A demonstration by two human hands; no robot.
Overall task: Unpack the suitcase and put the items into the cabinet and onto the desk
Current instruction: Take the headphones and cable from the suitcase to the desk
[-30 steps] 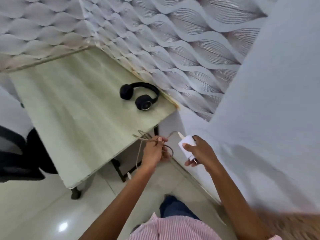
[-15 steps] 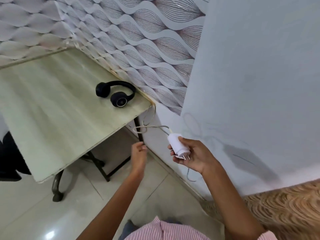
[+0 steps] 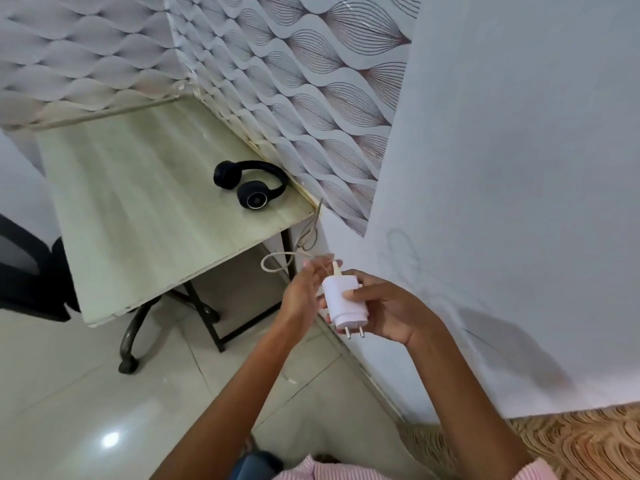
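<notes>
My right hand (image 3: pixel 384 308) grips a white charger plug (image 3: pixel 343 303) in the air beside the desk's near corner, its two prongs pointing down toward me. The charger's pale cable (image 3: pixel 294 256) leaves the top of the plug, loops, and rises to the desk corner. My left hand (image 3: pixel 304 292) is right beside the plug with its fingers stretched out, their tips at the cable where it leaves the plug. Black headphones (image 3: pixel 251 187) lie on the light wooden desk (image 3: pixel 138 202) near the wall.
A plain white wall (image 3: pixel 519 202) stands close on my right, with patterned wallpaper behind the desk. A black chair (image 3: pixel 27 268) sits at the left edge. Black desk legs (image 3: pixel 207 313) stand on the tiled floor. A wood-grain surface (image 3: pixel 588 441) shows at bottom right.
My left hand has let go of the bundled cable, dropped, then come up beside the plug. My right hand has turned the plug prongs-down. The cable now hangs loose toward the desk corner.
</notes>
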